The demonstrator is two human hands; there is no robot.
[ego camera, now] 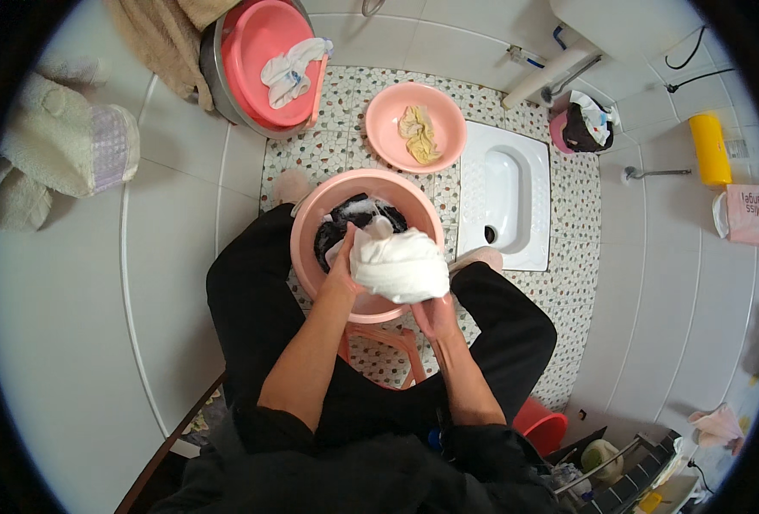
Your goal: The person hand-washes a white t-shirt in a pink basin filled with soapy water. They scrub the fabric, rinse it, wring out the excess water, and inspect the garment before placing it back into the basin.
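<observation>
A bunched white cloth [400, 266] is held between my two hands above the right front part of a large pink plastic basin [303, 257]. My left hand [346, 266] grips its left side, with the thumb pointing up. My right hand [436, 315] supports it from below at the right, its fingers mostly hidden under the cloth. Dark wet fabric [334, 234] with white suds lies in the basin, and a pale piece of cloth shows beside my left hand.
Behind the big basin stands a smaller pink basin [379, 144] holding a yellowish cloth [420, 135]. A white squat toilet [540, 193] is set in the floor at the right. Stacked basins [244, 58] stand back left, a red bucket [543, 427] front right.
</observation>
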